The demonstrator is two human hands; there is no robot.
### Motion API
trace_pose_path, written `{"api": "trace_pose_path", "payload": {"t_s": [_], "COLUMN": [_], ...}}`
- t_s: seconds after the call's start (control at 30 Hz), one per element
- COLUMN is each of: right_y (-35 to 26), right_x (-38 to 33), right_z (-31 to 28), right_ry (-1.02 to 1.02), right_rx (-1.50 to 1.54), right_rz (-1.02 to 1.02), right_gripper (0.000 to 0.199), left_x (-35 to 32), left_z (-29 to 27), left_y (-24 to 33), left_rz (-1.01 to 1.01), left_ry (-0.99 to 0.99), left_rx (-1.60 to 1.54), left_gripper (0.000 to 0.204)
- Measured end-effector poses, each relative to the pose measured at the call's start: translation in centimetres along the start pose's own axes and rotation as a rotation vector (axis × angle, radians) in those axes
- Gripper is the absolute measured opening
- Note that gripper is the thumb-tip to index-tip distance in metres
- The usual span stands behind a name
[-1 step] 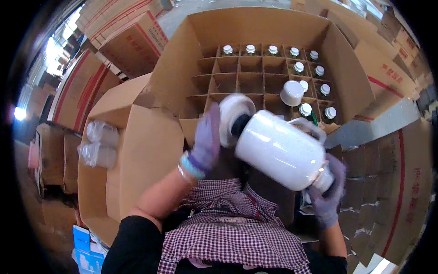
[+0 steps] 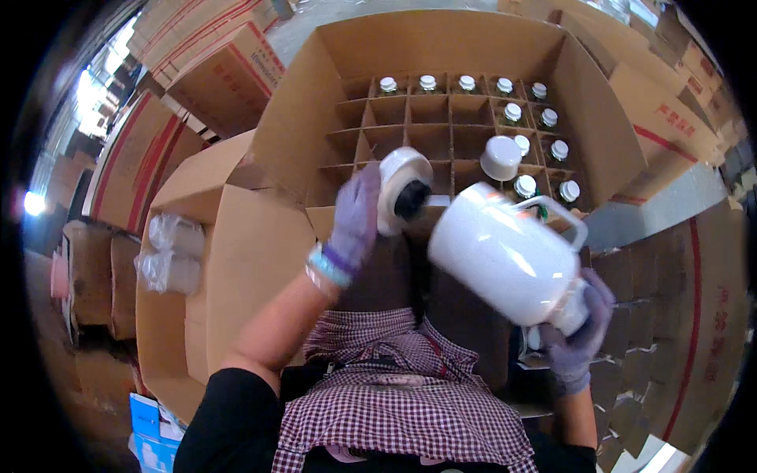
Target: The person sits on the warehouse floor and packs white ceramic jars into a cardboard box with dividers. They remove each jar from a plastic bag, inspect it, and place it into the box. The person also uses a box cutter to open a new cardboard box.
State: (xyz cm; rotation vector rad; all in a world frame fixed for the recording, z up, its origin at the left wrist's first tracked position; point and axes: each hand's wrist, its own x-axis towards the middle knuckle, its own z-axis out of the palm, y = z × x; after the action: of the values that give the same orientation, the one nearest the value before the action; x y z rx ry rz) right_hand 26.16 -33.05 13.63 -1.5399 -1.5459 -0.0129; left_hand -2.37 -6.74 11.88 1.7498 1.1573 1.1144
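Note:
My left hand (image 2: 356, 206), in a grey-purple glove, grips a white round piece (image 2: 404, 167) with a black centre on its underside. A glossy white thermos jug (image 2: 505, 252) lies tilted in the air, its broad end towards the left hand and its handle on the upper side. My right hand (image 2: 582, 335), gloved alike, closes round the narrow neck at the jug's lower right end. Jug and black-centred piece are apart. Just beyond them, a white cup-shaped cap (image 2: 501, 158) rests on the dividers of an open carton (image 2: 441, 39).
Several white-capped bottles (image 2: 568, 191) stand in the carton's back and right compartments. To the left, a second open carton (image 2: 260, 284) holds two plastic-wrapped clear containers (image 2: 172, 272). More closed cartons (image 2: 225, 79) are stacked around, and a divided carton (image 2: 686, 331) stands at the right.
The jug has moved a little right, away from the white round piece. A gap now shows between them. That piece has turned, showing more of its black centre. Both hands keep their grip.

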Motion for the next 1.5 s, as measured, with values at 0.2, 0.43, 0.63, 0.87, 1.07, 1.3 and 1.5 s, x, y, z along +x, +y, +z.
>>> {"api": "trace_pose_path", "payload": {"t_s": [0.2,0.43,0.63,0.87,1.07,1.3,1.5], "right_y": [3.9,7.5,6.5,5.6,6.0,1.8,-1.5], "right_x": [-3.0,-6.7,-3.8,-3.6,-4.9,-2.7,0.1], "right_z": [-6.1,-7.3,-5.7,-7.3,-6.8,-7.4,-7.0], "right_ry": [0.515,0.688,0.615,0.563,0.62,0.594,0.532], "right_rx": [-0.163,-0.278,-0.251,-0.249,-0.084,0.033,0.17], "right_rz": [0.392,0.587,0.588,0.463,0.373,0.334,0.366], "right_gripper": [0.071,0.056,0.059,0.067,0.061,0.058,0.061], "left_x": [8.4,11.3,5.9,10.9,10.3,9.8,3.3], "left_z": [2.3,9.2,24.7,32.9,28.8,15.0,-3.8], "left_y": [-9.0,1.6,1.9,-2.4,-5.0,8.0,17.4], "left_rz": [0.532,0.446,0.593,0.382,0.454,0.411,0.605], "left_ry": [-0.111,-0.26,-0.746,-1.094,-0.882,-0.529,-0.246], "left_rx": [1.156,1.085,0.847,0.923,0.859,0.77,0.351], "left_gripper": [0.043,0.036,0.049,0.072,0.043,0.043,0.098]}}
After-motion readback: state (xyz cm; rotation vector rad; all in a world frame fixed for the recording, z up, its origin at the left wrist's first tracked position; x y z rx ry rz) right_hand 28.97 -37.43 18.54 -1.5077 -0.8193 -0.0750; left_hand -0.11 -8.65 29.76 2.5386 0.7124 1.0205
